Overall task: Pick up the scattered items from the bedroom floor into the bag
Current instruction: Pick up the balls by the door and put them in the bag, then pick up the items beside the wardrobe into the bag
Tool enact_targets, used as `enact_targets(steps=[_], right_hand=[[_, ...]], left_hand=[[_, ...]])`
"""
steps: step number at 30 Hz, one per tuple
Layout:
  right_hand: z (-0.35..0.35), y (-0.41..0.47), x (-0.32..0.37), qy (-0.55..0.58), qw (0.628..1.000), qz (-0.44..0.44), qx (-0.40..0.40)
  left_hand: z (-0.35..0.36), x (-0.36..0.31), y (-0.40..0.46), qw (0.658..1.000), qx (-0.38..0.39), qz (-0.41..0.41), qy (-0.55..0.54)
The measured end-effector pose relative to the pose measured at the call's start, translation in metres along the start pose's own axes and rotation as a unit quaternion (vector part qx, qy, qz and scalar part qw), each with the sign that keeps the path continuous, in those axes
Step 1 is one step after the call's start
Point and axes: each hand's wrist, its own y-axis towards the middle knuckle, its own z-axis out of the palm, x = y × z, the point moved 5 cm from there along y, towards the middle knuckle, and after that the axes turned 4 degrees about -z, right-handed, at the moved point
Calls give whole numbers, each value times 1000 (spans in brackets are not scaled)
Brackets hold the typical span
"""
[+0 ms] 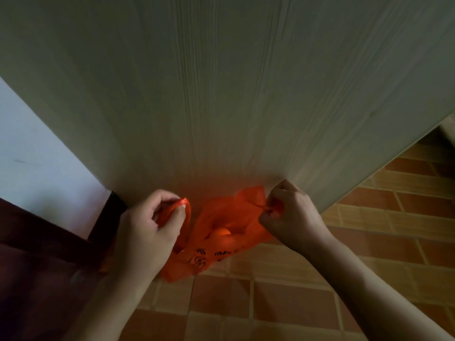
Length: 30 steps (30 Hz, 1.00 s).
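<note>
Two hands (145, 225) (290, 212), one orange bag (221, 227)

A: Light level: dim overall, dull and greyed; brightest patch is the pale wall (37, 153) at left.
B: Glow: orange bag (221, 232) casts a warm tint onto the wooden panel (221, 94) just above it.
A: Shadow: dark cloth (37, 254) at lower left nearly black.
B: Sharpness: soft throughout; tiled floor (369, 242) lines bend toward the edges.
</note>
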Motion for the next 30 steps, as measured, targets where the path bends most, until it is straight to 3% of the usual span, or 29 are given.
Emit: enact_targets(steps=[5,8,12,16,21,30], right_hand=[[-25,6,18,84,993,-16,-79],[-55,5,42,180,979,24,-93],[-104,-22,85,268,952,85,-123],[-179,-53,139,316,933,120,-121],[-303,-76,192,298,931,165,-133],[-518,-141,286,274,937,176,-128]], left_hand=[[-16,-9,20,997,-32,22,63],[-35,-26,32,997,-36,-18,70],[-73,-77,33,995,31,-77,55],[-124,-163,31,989,88,-91,73],[-183,-286,42,985,132,-88,72],[-268,-511,26,983,162,-37,74]])
